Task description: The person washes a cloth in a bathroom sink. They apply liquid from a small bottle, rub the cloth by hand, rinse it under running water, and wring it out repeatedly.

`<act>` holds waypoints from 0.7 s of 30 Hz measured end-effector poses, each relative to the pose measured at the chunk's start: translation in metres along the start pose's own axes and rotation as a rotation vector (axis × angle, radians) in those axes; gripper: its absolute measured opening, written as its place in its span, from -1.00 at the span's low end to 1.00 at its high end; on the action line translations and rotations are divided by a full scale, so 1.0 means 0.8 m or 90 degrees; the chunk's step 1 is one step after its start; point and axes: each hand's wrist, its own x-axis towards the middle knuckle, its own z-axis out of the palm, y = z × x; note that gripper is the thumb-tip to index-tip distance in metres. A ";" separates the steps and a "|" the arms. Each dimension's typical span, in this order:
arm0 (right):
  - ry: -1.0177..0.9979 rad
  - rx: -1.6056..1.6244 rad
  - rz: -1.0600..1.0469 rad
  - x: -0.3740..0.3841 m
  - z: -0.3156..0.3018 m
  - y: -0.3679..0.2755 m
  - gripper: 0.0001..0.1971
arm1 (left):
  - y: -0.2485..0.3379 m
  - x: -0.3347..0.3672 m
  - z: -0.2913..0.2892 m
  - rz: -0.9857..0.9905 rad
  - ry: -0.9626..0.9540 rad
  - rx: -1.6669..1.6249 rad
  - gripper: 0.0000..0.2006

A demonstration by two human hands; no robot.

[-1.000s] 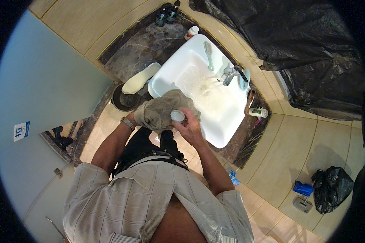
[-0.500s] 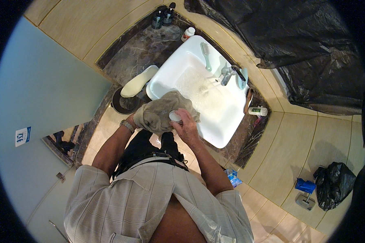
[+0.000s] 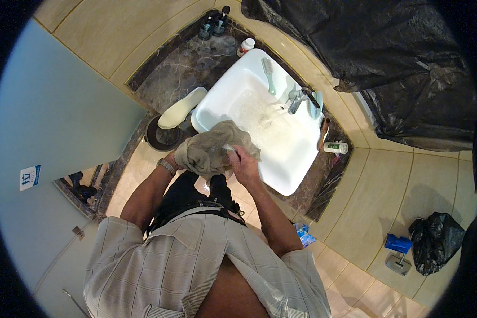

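Grey cloth is draped over left hand at near edge of sink; left grip hidden, cannot tell. Small white cap is pinched in right hand, over cloth.

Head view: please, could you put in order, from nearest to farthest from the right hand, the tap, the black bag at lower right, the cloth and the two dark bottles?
From the right hand:
1. Cloth: directly at its left.
2. Tap: upper right, at the sink.
3. Two dark bottles: upper left, counter corner.
4. Black bag: lower right.
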 end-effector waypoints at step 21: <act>-0.151 0.316 0.300 0.007 0.048 -0.010 -0.60 | -0.005 0.000 -0.001 -0.053 0.015 -0.231 -0.33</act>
